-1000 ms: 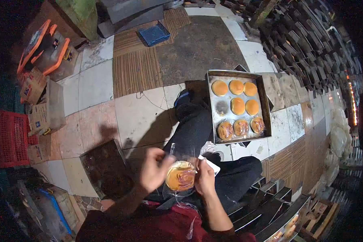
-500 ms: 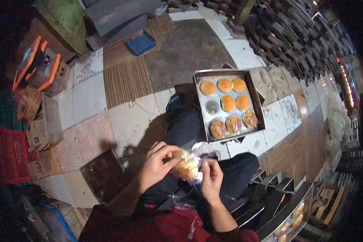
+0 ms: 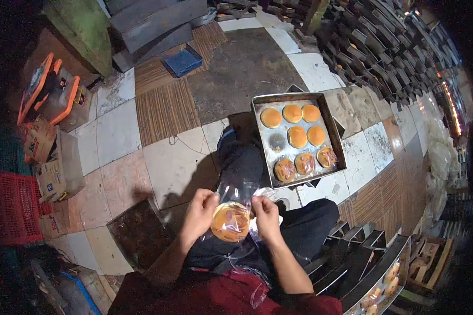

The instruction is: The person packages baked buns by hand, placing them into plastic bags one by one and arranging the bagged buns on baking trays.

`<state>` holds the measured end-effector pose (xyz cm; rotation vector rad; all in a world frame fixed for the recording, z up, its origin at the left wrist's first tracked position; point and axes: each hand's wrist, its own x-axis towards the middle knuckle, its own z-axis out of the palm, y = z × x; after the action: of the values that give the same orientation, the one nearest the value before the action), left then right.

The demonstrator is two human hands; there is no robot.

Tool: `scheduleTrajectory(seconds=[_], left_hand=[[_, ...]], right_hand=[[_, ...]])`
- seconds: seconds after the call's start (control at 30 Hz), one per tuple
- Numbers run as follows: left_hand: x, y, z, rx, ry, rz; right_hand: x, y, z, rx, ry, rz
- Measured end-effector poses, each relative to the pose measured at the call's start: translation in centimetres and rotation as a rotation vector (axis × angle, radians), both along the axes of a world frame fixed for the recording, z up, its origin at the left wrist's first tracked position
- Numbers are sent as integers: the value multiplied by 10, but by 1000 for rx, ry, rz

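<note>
"Both hands are pinching what?"

"Clear bag [image 3: 237, 189]. Bun [image 3: 230, 224] is sitting inside, nearer the person than the tray [image 3: 295, 151] and off its left side. Left hand [image 3: 199, 211] is gripping one upper side with thumb and fingers, right hand [image 3: 268, 216] the other."

"So which step is showing?"

"Bagging seems to be going on; the loose top is calling for even pinches and a gentle closing."

"And farther out?"

"Five plain buns [image 3: 298, 136] are lying in the tray, three glossy ones [image 3: 305, 164] along its near edge."
</note>
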<state>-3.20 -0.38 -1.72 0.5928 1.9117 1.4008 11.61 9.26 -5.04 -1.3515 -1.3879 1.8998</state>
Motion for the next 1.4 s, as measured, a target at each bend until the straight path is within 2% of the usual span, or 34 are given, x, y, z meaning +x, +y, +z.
scheduleTrajectory(seconds=[0.03,0.07,0.13,0.2,0.27,0.33,0.37,0.4,0.47,0.53,0.6,0.67,0.73,0.77,0.8,0.87,0.9,0.93,1.0,1.03,1.07,1.1,1.13,1.2,1.23,1.27,1.33,1.37,1.4], left_hand=[[-1,0,-7,-19,44,-41],[-6,-3,-13,-46,-13,-100],[-14,11,11,-182,-4,-197],[-16,28,28,-140,-8,-210],[-14,30,49,-95,-11,-228],[-2,21,73,174,158,-243],[5,18,76,220,253,-266],[7,16,77,158,253,-333],[9,6,53,43,196,-378],[9,-7,48,-11,-37,-472],[8,-2,27,43,-15,-557],[-5,24,17,166,98,-279],[-25,51,42,188,-14,142],[-39,58,19,335,-182,230],[-33,50,15,334,-184,232],[-11,18,1,169,-225,334],[-1,-1,-14,107,-216,351],[7,-18,-27,37,-209,370],[26,-34,-2,-80,-284,444],[32,-38,14,-99,-294,449],[34,-39,32,-181,-410,457],[35,-37,47,-250,-522,461],[38,-37,59,-72,-533,320],[47,-16,84,212,-284,336],[39,-13,94,287,-167,276],[32,-6,96,296,-162,284],[21,0,100,495,-300,466],[13,-3,95,497,-393,435],[9,-5,92,498,-395,428]], right_hand=[[-2,-6,-2,28,19,-20],[-4,-9,-2,54,33,-39],[-4,-15,5,53,15,-47],[-14,-3,25,167,-28,-2],[-12,2,68,365,9,-9],[4,-5,87,831,-66,16],[4,-12,93,926,21,-9],[4,-19,82,879,14,13],[9,-32,68,323,-28,78],[19,-35,70,534,-38,156],[9,-25,76,567,-50,134],[-16,7,62,726,-146,195],[-33,46,59,464,-121,-82],[-31,46,50,461,-122,-83],[-28,44,40,421,-147,-67],[-18,26,22,341,-134,-53],[-1,11,3,134,-297,99],[11,-12,-8,148,-224,98],[24,-50,17,313,-237,-50],[30,-60,30,716,-244,-76],[22,-62,68,921,-160,-46],[15,-62,94,1085,-297,175],[9,-59,108,1239,-436,398],[7,-28,71,1125,-363,546],[1,-6,67,851,-312,502],[-2,19,69,915,-241,394],[-6,73,80,694,-262,349],[-5,102,71,665,-287,315],[-4,122,79,591,-491,262]])
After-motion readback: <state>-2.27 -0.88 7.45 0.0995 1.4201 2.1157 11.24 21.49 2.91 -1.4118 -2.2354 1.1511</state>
